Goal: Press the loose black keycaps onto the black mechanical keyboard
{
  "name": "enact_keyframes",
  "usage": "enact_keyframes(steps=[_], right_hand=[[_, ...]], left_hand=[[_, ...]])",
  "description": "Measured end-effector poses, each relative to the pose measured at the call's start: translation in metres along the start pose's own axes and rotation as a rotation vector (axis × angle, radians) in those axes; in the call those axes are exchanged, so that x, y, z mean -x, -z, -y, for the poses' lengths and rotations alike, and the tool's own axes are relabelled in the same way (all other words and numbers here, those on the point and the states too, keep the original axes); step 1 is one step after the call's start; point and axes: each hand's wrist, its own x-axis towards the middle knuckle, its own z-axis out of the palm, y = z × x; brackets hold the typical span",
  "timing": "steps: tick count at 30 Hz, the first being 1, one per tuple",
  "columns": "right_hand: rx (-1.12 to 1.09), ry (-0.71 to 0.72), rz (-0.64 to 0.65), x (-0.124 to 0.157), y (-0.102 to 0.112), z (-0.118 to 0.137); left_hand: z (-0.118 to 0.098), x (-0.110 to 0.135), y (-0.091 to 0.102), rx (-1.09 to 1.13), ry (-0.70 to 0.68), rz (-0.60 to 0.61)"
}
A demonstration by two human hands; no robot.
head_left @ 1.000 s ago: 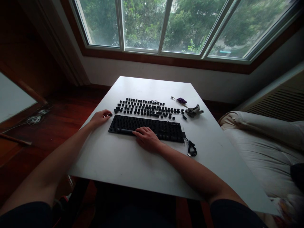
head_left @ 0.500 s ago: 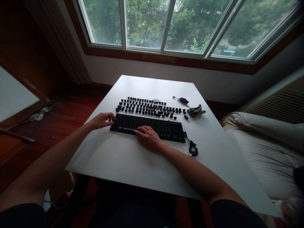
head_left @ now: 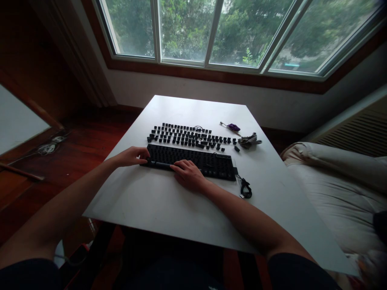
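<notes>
A black keyboard with its caps off lies across the middle of the white table. Several loose black keycaps lie in rows just behind it. My left hand is at the keyboard's left end, fingers bunched and pressed down on the near left corner; the small black keycap it carried is hidden under the fingertips. My right hand lies flat on the keyboard's front edge, fingers stretched leftward onto a long greyish bar, holding nothing.
A black cable coils off the keyboard's right end. A purple-tipped tool and a crumpled grey cloth lie at the back right. A pale cushion sits right of the table, wooden floor to the left.
My left hand, pinching a black keycap, has moved from the table left of the keyboard down onto the keyboard's near left corner. My right hand has stayed put.
</notes>
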Motion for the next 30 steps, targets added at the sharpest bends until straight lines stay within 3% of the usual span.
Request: enact_keyframes(steps=[6,16,30], right_hand=[[-0.006,0.000,0.000,0.000,0.000,0.000],[-0.011,-0.002,0.010,0.000,0.002,0.001],[-0.009,-0.001,0.011,0.001,0.002,0.002]], left_hand=[[-0.001,0.001,0.002,-0.015,-0.015,0.030],[0.006,0.012,0.026,-0.115,0.063,0.125],[-0.007,0.011,0.018,-0.247,-0.045,0.089]])
